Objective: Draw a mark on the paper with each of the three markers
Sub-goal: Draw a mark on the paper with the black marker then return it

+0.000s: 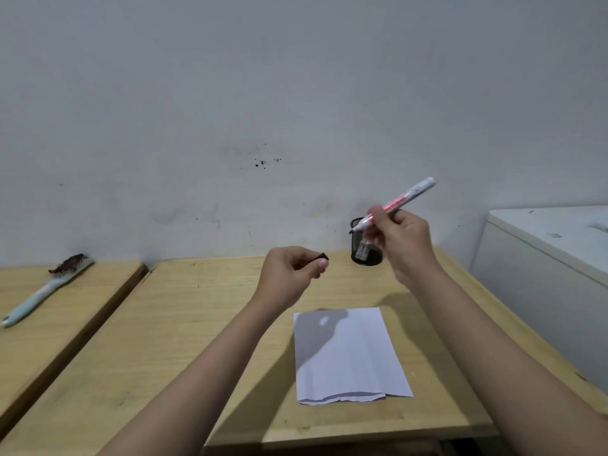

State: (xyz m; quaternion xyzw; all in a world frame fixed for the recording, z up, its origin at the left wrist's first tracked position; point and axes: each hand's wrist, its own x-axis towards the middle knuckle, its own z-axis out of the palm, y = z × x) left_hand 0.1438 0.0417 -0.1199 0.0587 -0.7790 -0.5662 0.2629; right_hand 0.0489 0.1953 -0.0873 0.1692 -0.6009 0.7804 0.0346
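Note:
A white sheet of paper (352, 353) lies on the wooden table (184, 327), with no mark that I can see on it. My right hand (403, 245) is raised above the table's far side and grips a white marker (399, 202) with red lettering, its uncapped dark tip pointing down to the left. My left hand (289, 273) hovers to the left of it, fingers pinched on a small dark marker cap (323, 257). Behind the right hand stands a black mesh pen holder (363, 248); its contents are hard to make out.
A second wooden table (49, 324) stands to the left across a narrow gap, with a light blue hairbrush (46, 289) on it. A white cabinet (552, 258) stands at the right. The grey wall rises right behind the tables.

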